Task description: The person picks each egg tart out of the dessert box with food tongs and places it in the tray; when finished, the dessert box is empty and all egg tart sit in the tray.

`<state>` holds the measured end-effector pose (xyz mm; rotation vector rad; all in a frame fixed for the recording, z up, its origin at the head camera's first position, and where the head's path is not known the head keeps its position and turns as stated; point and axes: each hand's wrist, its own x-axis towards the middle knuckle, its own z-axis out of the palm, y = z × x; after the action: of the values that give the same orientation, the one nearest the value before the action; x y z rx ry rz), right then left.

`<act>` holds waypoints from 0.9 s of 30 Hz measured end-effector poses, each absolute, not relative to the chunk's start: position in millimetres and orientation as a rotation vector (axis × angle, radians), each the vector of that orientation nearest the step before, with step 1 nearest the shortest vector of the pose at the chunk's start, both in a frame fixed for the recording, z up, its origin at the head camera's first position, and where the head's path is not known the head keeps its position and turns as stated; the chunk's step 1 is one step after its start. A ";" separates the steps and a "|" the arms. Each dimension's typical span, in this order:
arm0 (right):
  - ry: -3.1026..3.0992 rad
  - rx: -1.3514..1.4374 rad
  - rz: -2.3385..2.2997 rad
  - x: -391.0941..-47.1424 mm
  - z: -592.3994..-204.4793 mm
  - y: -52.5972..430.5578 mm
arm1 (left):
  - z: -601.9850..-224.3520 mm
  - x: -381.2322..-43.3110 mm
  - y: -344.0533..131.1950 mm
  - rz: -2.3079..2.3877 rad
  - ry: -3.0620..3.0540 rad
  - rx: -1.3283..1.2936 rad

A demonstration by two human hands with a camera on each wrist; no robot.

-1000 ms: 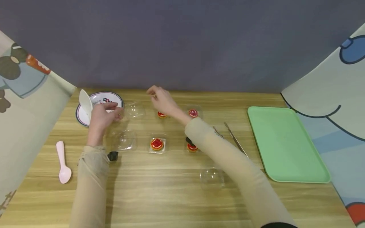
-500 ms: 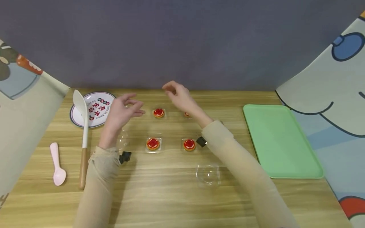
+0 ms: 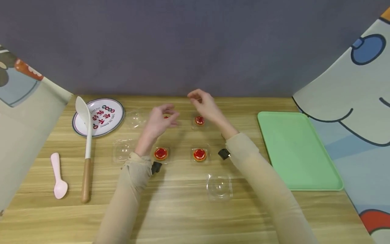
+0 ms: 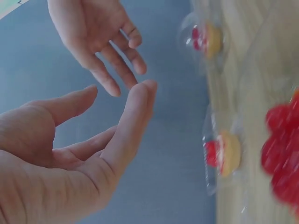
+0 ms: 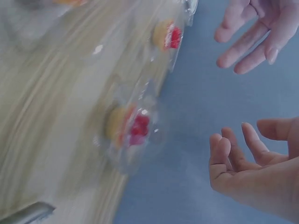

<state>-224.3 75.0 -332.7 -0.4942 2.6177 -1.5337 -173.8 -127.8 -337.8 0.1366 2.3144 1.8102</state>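
Observation:
My left hand (image 3: 159, 120) hovers with bent, spread fingers, partly hiding the back left tart (image 3: 166, 117); it holds nothing. Empty too, my right hand (image 3: 205, 105) is raised just behind the back right tart (image 3: 199, 120), fingers loosely bent. A clear domed lid (image 5: 156, 135) covers that tart in the right wrist view. Nearer me, a front left tart (image 3: 160, 154) and a front right tart (image 3: 199, 155) sit in clear plastic trays, red topping upward. In the left wrist view both hands (image 4: 107, 154) face each other, apart.
Loose clear lids lie at back left (image 3: 135, 118), left (image 3: 123, 150) and front (image 3: 219, 187). At left are a plate (image 3: 114, 123), a long-handled ladle (image 3: 86, 169) across it, and a pink spoon (image 3: 60, 188). A green tray (image 3: 300, 152) stands right; a metal tool tip (image 5: 28, 214) shows beside the right wrist.
My left hand has moved right, from beside the plate to the back left tart. My right hand has shifted right, toward the back right tart. The tarts and lids stay put.

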 end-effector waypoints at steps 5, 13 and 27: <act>2.621 -0.439 -1.503 -225.7 -340.2 86.9 | -345.9 -176.4 -113.5 1.772 2.285 0.120; 2.617 -0.407 -1.437 -231.7 -354.6 105.8 | -356.6 -180.6 -95.1 1.517 2.452 0.171; 2.464 -0.294 -1.274 -241.6 -377.4 128.6 | -373.2 -186.8 -82.2 1.532 2.309 0.093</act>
<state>-241.6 128.6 -377.4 -0.2937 2.4639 -1.2737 -186.8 -82.2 -373.2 0.0934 2.3092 1.5318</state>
